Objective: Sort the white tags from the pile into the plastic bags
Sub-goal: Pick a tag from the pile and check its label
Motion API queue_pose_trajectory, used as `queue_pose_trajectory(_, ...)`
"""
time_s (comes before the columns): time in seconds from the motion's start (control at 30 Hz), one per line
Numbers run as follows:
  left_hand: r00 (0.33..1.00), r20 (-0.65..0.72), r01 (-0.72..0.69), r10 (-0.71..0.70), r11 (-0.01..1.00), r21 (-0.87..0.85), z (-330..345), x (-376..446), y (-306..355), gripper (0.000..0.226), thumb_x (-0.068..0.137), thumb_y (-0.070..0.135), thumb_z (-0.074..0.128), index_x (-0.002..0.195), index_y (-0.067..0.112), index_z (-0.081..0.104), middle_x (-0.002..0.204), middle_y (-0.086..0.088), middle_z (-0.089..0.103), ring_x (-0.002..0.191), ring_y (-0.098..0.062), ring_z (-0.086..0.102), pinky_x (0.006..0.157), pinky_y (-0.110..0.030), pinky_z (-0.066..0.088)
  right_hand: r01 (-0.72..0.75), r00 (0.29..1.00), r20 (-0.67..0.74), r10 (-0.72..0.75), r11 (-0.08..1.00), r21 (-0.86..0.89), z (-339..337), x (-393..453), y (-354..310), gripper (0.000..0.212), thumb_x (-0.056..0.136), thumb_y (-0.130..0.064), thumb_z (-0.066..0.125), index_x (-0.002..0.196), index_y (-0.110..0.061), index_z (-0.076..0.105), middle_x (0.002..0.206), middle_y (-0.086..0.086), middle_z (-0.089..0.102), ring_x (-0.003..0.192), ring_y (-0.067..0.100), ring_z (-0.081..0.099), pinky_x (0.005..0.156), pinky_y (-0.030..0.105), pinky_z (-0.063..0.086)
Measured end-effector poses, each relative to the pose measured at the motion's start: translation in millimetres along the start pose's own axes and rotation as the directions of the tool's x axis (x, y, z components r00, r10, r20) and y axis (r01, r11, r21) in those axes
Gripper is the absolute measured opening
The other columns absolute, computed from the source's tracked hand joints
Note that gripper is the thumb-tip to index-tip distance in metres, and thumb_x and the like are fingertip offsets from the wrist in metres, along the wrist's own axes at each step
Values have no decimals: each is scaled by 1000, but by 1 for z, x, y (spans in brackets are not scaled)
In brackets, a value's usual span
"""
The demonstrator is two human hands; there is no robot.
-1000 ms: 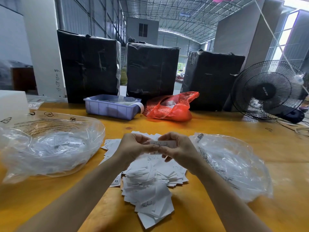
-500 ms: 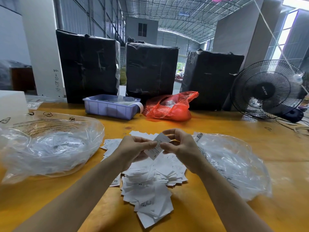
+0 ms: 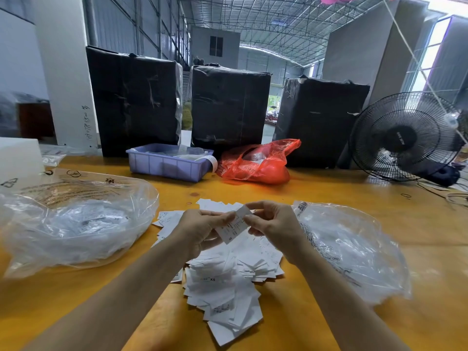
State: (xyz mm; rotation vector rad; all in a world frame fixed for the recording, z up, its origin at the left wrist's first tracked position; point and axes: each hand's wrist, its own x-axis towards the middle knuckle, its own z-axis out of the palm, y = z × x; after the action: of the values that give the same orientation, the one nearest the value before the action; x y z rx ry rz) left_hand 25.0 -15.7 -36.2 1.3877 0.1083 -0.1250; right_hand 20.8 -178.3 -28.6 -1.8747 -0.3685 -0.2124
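Two bare hands meet above a pile of white tags (image 3: 228, 279) at the middle of the yellow worktop (image 3: 379, 198). Fingers of the left hand (image 3: 202, 228) and the right hand (image 3: 274, 222) pinch one white tag (image 3: 234, 225) between them, tilted, above the pile. One clear plastic bag (image 3: 76, 224) holding tags lies toward the left edge; another clear bag (image 3: 349, 247) lies just right of the pile.
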Motion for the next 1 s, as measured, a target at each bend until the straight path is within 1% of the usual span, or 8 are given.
queue_pose_trajectory(0.17, 997, -73, -32, 28, 998, -48, 4, 0, -4, 14, 68, 15, 78, 74, 6, 69, 57, -5, 69, 64, -17, 65, 52, -26, 49, -1, 998, 66, 1, 1000, -10, 5, -2, 1, 22, 86, -4, 65, 107, 1, 67, 78, 13, 66, 57, 11, 55, 59, 18, 51)
queue_pose_trajectory(0.3, 982, -157, -113, 101, 991, -69, 6, 1, -9, 14, 68, 16, 79, 70, 7, 68, 60, -8, 69, 62, -20, 64, 54, -27, 51, -45, 988, 149, 35, 997, 64, 11, -5, -3, 24, 90, -20, 60, 105, -2, 68, 82, 15, 67, 64, 17, 61, 67, 29, 54)
queue_pose_trajectory(0.4, 963, -241, -155, 118, 978, -140, 8, 1, -10, 20, 67, 18, 80, 74, 6, 66, 74, -13, 69, 67, -24, 64, 59, -32, 51, -65, 981, 190, 45, 993, 102, 14, -6, -3, 36, 85, -12, 67, 119, -4, 61, 82, 14, 67, 69, 22, 66, 73, 33, 57)
queue_pose_trajectory(0.5, 960, -257, -168, 114, 965, -199, 8, 0, -9, 22, 68, 21, 79, 76, 8, 63, 80, -15, 68, 68, -25, 63, 57, -32, 50, -33, 988, 155, 23, 998, 60, 18, -6, -3, 46, 80, 2, 69, 124, -4, 57, 76, 8, 64, 64, 19, 66, 71, 31, 58)
queue_pose_trajectory(0.63, 980, -178, -140, 91, 948, -286, 9, -2, -5, 18, 73, 18, 75, 79, 7, 62, 82, -13, 68, 74, -28, 63, 61, -32, 49, -22, 998, 55, 16, 994, 109, 15, -5, -3, 22, 85, 1, 64, 107, -1, 67, 77, 17, 69, 58, 17, 63, 65, 30, 56)
queue_pose_trajectory(0.77, 999, -41, -25, 23, 999, -34, 2, -3, 2, 23, 76, 31, 74, 82, 10, 66, 75, -3, 71, 74, -19, 63, 65, -29, 45, -56, 996, -62, 68, 984, 172, 9, -3, 0, 11, 87, -3, 63, 84, -7, 73, 65, 7, 68, 55, 14, 57, 55, 20, 48)
queue_pose_trajectory(0.87, 1000, 22, 12, -16, 984, 177, -8, -4, 6, 11, 73, 21, 78, 71, 12, 72, 64, -4, 69, 60, -15, 59, 60, -24, 48, -121, 981, -120, 155, 961, 248, 5, -1, 1, 9, 86, -3, 65, 89, 1, 72, 60, 7, 64, 53, 13, 54, 50, 17, 42)
queue_pose_trajectory(1.0, 999, 37, 19, -31, 958, 285, -16, -3, 11, 8, 70, 16, 81, 67, 13, 74, 65, -6, 69, 53, -12, 59, 59, -23, 49, -201, 962, -115, 249, 925, 321, 6, 1, 1, 7, 86, -6, 65, 88, -2, 71, 62, 6, 66, 53, 11, 56, 48, 14, 42)
